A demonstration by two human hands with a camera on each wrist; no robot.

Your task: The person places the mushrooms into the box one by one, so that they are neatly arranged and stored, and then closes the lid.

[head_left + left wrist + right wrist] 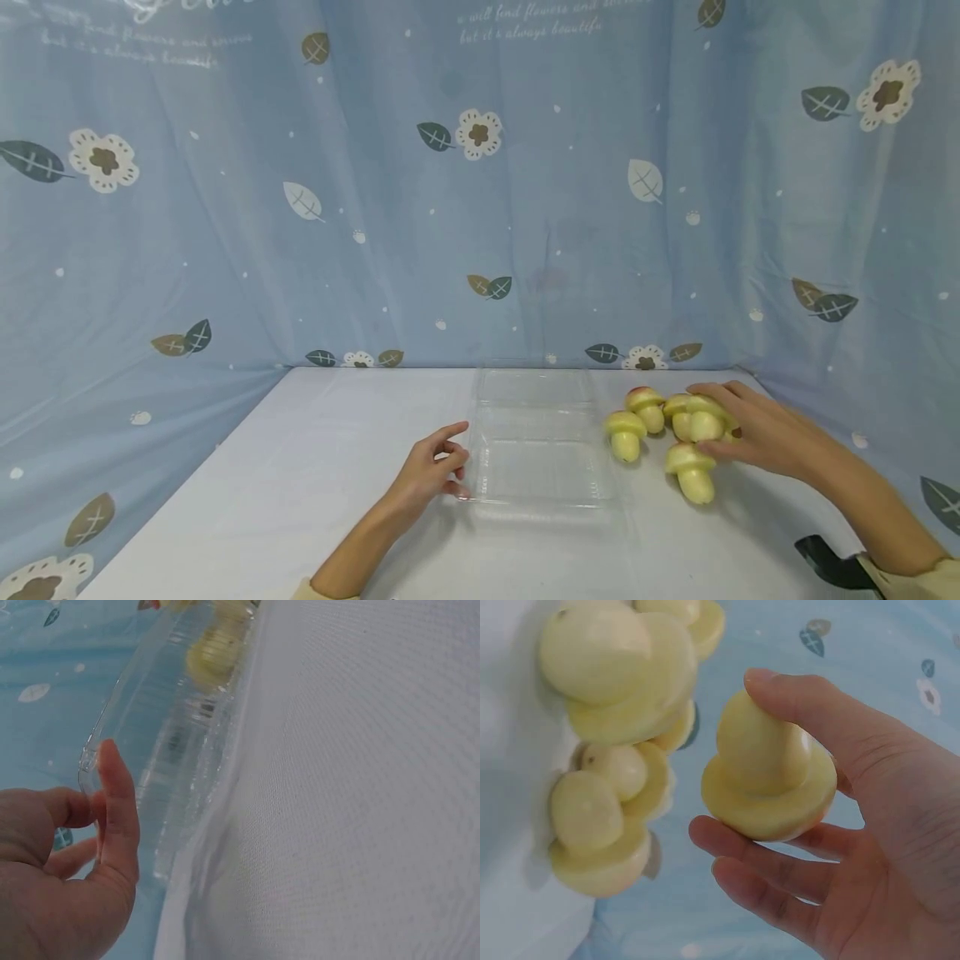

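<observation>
A clear plastic container with its lid folded open lies on the white table. My left hand is at its left edge, thumb and fingers pinching the thin rim; in the left wrist view the left hand shows this close up. On the right, my right hand holds a pale yellow toy mushroom between thumb and fingers. The right wrist view shows this held mushroom with its stem toward the thumb, apart from the others. Several similar mushrooms lie around it, one nearer mushroom just below the right hand.
A blue curtain printed with leaves and flowers hangs behind and beside the table. A black strap sits at the right wrist. The container's raised lid section reaches toward the table's back edge.
</observation>
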